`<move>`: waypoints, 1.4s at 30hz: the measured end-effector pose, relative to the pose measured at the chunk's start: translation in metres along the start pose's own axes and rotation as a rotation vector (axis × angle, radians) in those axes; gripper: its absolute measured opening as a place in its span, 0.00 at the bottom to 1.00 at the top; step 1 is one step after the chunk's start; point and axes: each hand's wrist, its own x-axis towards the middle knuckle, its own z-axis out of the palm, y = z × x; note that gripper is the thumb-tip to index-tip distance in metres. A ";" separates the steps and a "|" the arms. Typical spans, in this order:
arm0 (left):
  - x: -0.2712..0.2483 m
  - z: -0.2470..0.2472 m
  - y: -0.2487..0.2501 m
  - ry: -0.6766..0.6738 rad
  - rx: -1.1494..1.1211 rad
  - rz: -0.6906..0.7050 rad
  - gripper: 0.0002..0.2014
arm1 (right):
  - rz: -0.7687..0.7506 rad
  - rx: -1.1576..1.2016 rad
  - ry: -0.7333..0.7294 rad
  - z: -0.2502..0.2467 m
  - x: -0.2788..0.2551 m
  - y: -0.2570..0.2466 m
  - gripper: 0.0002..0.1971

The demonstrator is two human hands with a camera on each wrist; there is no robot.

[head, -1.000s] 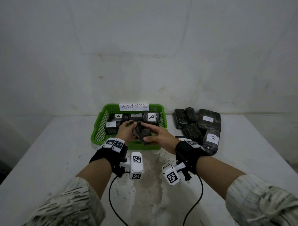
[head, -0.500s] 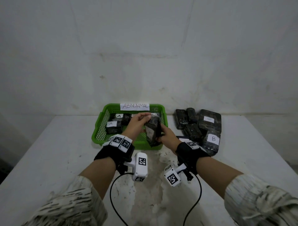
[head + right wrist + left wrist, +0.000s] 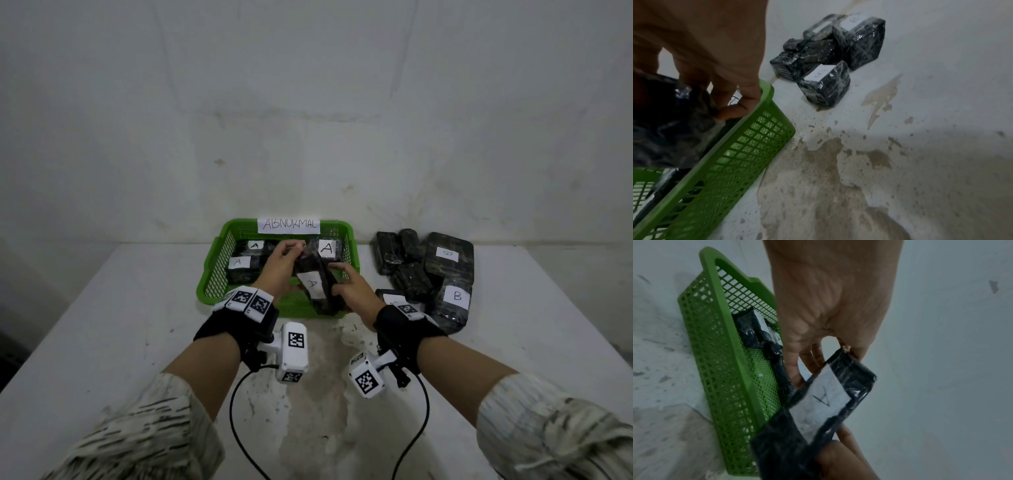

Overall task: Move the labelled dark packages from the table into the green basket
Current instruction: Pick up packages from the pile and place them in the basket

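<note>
A dark package (image 3: 317, 286) with a white "A" label is held over the front of the green basket (image 3: 209, 277), tilted, one end pinched by the left hand (image 3: 279, 269), the near side gripped by the right hand (image 3: 352, 293). Its lower end is hidden in the right wrist view, where it is blurred. Three more packages (image 3: 245, 269) labelled "A" are seen in the basket, partly covered by the hands. A paper sign (image 3: 289, 225) reading "ABNORMAL" is fixed to the back rim. A pile of wrapped packages (image 3: 428, 270) lies on the table (image 3: 102, 325) right of the basket, one marked "B"; another label cannot be read.
</note>
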 end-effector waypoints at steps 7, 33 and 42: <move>0.008 -0.030 -0.019 0.048 0.068 -0.166 0.19 | 0.109 0.269 0.137 0.004 0.025 -0.005 0.08; 0.099 -0.115 -0.031 0.509 0.493 -0.475 0.47 | 0.352 0.124 0.213 0.063 0.164 0.001 0.04; 0.104 -0.122 -0.035 0.446 0.550 -0.509 0.53 | 0.459 0.128 0.174 0.053 0.157 -0.002 0.26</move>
